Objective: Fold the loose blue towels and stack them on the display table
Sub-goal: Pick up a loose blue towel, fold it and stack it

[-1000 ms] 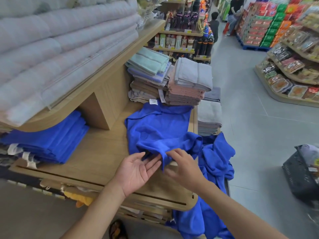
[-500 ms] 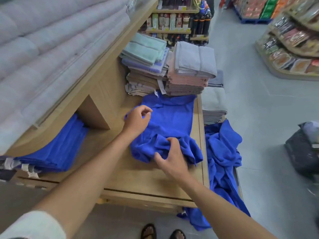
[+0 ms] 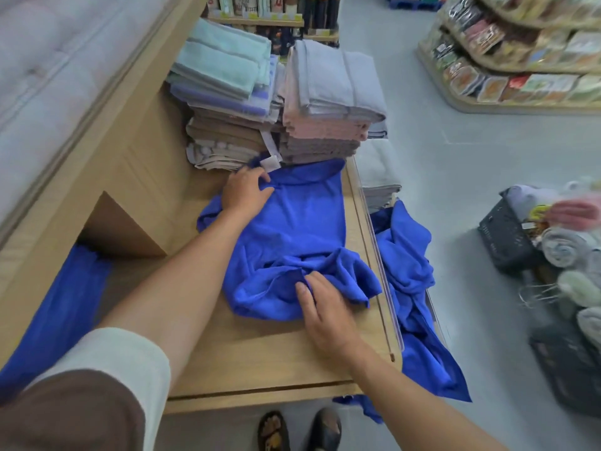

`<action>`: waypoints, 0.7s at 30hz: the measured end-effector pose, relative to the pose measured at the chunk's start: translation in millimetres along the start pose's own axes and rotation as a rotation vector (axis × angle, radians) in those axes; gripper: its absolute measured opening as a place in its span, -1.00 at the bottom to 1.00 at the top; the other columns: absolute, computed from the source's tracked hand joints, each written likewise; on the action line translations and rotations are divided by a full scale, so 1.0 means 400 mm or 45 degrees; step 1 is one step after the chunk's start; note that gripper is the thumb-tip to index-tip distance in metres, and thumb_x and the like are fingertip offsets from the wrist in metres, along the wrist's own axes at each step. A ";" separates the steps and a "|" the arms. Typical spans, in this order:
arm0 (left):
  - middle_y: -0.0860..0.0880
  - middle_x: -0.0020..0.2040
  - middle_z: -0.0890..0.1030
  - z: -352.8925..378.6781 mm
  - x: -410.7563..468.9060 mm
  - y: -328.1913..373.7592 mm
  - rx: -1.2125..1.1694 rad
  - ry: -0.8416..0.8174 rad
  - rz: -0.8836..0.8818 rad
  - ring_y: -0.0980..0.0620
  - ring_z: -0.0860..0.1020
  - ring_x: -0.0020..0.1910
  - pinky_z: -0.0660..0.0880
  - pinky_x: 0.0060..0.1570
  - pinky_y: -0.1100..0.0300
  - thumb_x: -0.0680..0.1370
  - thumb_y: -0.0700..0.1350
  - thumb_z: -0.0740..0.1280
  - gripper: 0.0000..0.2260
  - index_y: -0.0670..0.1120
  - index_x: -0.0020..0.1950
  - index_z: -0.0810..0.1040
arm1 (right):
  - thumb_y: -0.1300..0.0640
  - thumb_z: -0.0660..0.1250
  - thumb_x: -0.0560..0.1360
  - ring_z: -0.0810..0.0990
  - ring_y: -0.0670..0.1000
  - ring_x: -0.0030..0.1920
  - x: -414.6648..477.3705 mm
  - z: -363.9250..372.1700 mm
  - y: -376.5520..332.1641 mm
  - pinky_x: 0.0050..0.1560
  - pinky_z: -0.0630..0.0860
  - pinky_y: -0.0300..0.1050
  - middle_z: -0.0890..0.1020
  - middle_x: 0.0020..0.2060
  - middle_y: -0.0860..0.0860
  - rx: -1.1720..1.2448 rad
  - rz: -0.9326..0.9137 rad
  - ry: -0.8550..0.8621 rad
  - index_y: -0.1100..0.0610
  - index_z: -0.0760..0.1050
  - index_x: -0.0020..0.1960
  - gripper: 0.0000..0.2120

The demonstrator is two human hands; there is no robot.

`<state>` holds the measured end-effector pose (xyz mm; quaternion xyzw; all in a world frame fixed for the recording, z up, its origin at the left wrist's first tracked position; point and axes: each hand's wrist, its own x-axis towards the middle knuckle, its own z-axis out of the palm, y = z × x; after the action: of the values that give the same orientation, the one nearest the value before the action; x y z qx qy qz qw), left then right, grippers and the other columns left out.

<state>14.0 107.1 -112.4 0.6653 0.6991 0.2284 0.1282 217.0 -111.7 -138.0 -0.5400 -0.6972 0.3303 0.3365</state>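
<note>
Since half a second ago my left hand (image 3: 245, 190) has slid from the towel's left edge up to its far corner, and the cloth between the hands now lies flatter. The right hand (image 3: 325, 307) has barely shifted at the bunched near end.

The left hand lies palm down on the towel (image 3: 292, 229), fingers fairly straight and thumb spread, pressing the cloth onto the table (image 3: 260, 349). The right hand's fingers curl into the crumpled folds, with the thumb set against them, pinching the cloth.

A white tag (image 3: 270, 163) sits just beyond the left fingertips. I can read no writing on it. The packets on the shelves far to the right are too blurred to read.

The towel is spread on the table from one hand to the other, smooth by the left hand and rumpled at the right. Right of the right hand a heap (image 3: 409, 255) of blue cloth hangs off the table's edge. Left of my left arm a folded blue stack (image 3: 65, 304) sits under the shelf. Beyond the left hand stand stacks (image 3: 325, 92) of folded pale towels, touching the blue towel's far edge. Well right of both hands a dark basket (image 3: 507, 236) holds rolled towels.
</note>
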 end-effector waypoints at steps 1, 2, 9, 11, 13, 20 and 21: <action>-0.11 0.11 0.65 -0.002 0.004 -0.001 -0.046 0.033 -0.003 -0.20 0.57 0.12 0.48 0.12 0.00 0.55 -0.05 0.39 -0.86 -0.04 0.05 0.66 | -0.13 0.07 0.69 0.48 -0.20 -0.12 0.000 0.001 -0.001 -0.08 0.33 -0.38 0.47 -0.19 -0.27 -0.005 0.003 0.011 -0.17 0.28 -0.13 -0.78; -0.10 0.05 0.67 -0.006 0.003 0.000 -0.113 0.066 -0.022 -0.18 0.59 0.06 0.50 0.04 0.01 0.56 -0.07 0.36 -0.88 -0.05 0.02 0.66 | -0.12 0.09 0.69 0.49 -0.20 -0.13 0.000 0.001 -0.001 -0.11 0.34 -0.38 0.48 -0.20 -0.26 -0.004 0.010 0.026 -0.17 0.28 -0.12 -0.80; 0.07 -0.18 0.55 -0.087 -0.089 0.071 -0.665 0.265 -0.059 -0.01 0.50 -0.16 0.31 -0.16 0.15 0.65 -0.11 0.23 -0.92 -0.10 0.03 0.47 | -0.14 0.07 0.67 0.56 -0.07 -0.13 -0.003 -0.001 -0.007 -0.10 0.51 -0.03 0.55 -0.21 -0.09 -0.011 0.051 0.109 -0.06 0.36 0.01 -0.80; 0.09 -0.18 0.55 -0.092 -0.157 0.096 -0.982 0.213 -0.148 0.05 0.50 -0.18 0.38 -0.12 0.17 0.65 -0.15 0.25 -0.95 -0.09 0.03 0.49 | -0.12 0.07 0.67 0.57 -0.06 -0.13 -0.004 0.000 -0.012 -0.10 0.52 -0.03 0.55 -0.20 -0.10 0.001 0.038 0.121 -0.06 0.37 -0.01 -0.80; -0.01 -0.07 0.66 -0.085 -0.246 0.113 -1.357 -0.011 -0.301 0.02 0.59 -0.08 0.50 0.00 0.09 0.67 -0.17 0.25 -0.89 -0.08 0.04 0.57 | -0.12 0.08 0.67 0.56 -0.04 -0.15 -0.003 0.001 -0.017 -0.12 0.52 -0.02 0.55 -0.21 -0.10 0.007 0.017 0.130 -0.06 0.37 -0.05 -0.80; 0.13 -0.36 0.55 -0.071 -0.440 0.098 -1.456 -0.301 -0.353 0.11 0.45 -0.32 0.36 -0.29 0.20 0.67 -0.17 0.29 -0.86 -0.11 -0.01 0.63 | 0.08 0.21 0.68 0.51 -0.09 -0.13 -0.020 -0.011 -0.046 -0.06 0.49 -0.10 0.51 -0.18 -0.14 -0.017 -0.127 0.107 0.02 0.44 -0.09 -0.84; 0.13 -0.38 0.52 -0.085 -0.447 0.100 -1.431 -0.286 -0.359 0.12 0.42 -0.35 0.34 -0.33 0.22 0.66 -0.16 0.30 -0.87 -0.12 0.02 0.63 | 0.09 0.22 0.67 0.51 -0.11 -0.12 -0.024 -0.015 -0.059 -0.05 0.46 -0.17 0.49 -0.15 -0.16 -0.014 -0.177 0.111 0.01 0.46 -0.06 -0.86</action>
<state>47.1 -74.3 -85.7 0.4160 0.5347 0.4729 0.5634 211.2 -125.3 -116.1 -0.5061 -0.7194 0.2784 0.3857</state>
